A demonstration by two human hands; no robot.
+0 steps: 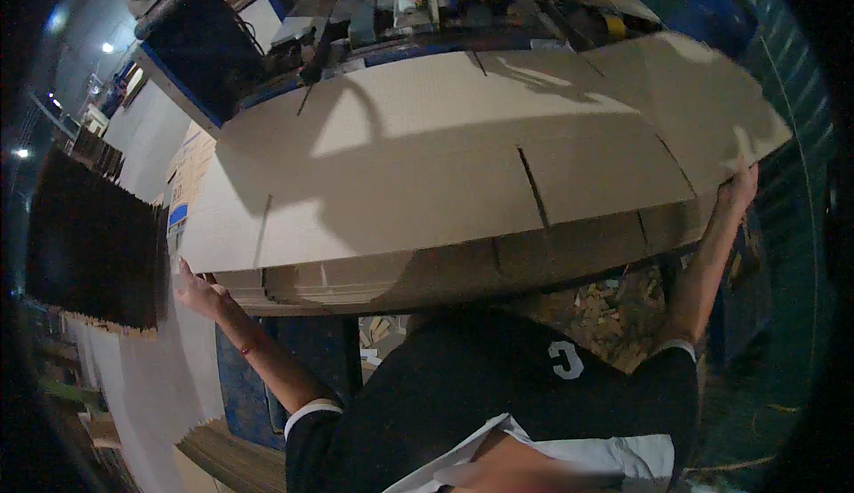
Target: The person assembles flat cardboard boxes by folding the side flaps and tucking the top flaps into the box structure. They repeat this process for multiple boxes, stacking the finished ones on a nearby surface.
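Cardboard sheet [418,164] held wide
Left hand [201,297] and right hand [737,189] grip its ends, above more cardboard [391,281] before the machine [205,61]; seemingly a positioning step, the next move calling for level, even support.

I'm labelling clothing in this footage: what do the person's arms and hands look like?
The left hand and right hand are bare. Short black sleeves end in white trim. A thin red band shows at the left wrist.
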